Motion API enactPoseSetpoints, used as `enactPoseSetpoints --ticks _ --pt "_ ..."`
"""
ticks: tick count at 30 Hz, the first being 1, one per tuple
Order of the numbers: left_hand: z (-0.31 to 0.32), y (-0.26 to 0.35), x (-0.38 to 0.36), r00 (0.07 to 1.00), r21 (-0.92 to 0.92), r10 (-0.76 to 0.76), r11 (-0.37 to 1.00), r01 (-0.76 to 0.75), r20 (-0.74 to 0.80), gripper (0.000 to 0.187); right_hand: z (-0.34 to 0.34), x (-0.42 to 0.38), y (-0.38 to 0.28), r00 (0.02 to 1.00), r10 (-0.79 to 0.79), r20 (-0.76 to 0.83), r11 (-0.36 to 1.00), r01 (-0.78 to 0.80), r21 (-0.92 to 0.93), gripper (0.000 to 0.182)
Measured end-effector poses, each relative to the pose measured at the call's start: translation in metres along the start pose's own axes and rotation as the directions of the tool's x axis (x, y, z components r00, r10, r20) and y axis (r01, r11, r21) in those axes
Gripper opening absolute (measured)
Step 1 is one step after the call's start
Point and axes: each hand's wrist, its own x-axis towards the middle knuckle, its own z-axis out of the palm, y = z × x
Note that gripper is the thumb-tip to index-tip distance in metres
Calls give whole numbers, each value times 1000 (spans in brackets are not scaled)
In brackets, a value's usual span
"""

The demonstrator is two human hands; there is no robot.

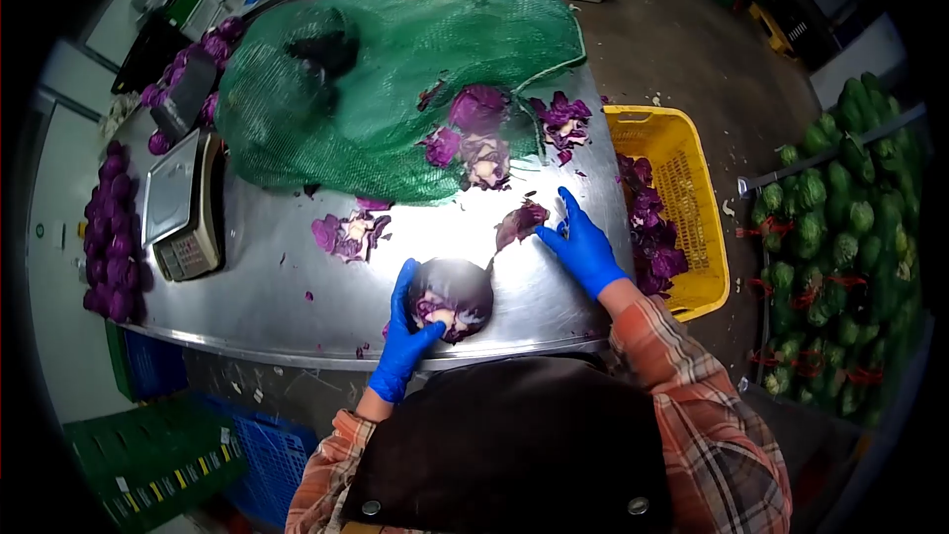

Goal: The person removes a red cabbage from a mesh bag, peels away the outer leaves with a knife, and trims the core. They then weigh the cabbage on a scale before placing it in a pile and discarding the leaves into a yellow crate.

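Observation:
My left hand (403, 332) in a blue glove grips a red cabbage (457, 287) at the table's front edge, with fingers along its left side and thumb near its pale stem end. To the right, my right hand (581, 245), also gloved in blue, has thumb and forefinger spread apart. Its thumb tip is right at the edge of a loose purple cabbage leaf (521, 224). Trimmed leaves with pale stalk (352, 235) lie on the steel table left of the cabbage. Farther back, a whole red cabbage (478, 109) and more trimmings (486, 160) rest by the green net.
A large green mesh sack (395, 49) covers the table's back. Left stands a scale (183, 208), beside stacked red cabbages (112, 237). At the right edge, a yellow crate (697, 208) holds purple leaves. Farther right is a rack of green vegetables (830, 247).

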Motion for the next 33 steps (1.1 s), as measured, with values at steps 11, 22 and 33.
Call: enactPoseSetpoints --ticks 11,22,33 --pt "7 4 16 995 90 -12 996 3 103 103 5 -32 -73 841 -326 432 945 271 185 48" --pt "18 12 34 991 113 -7 994 -8 132 98 14 -24 -59 884 -400 242 904 339 259 25" --pt "19 17 34 964 41 -255 967 253 74 91 9 -21 -56 855 -298 424 947 210 242 58"
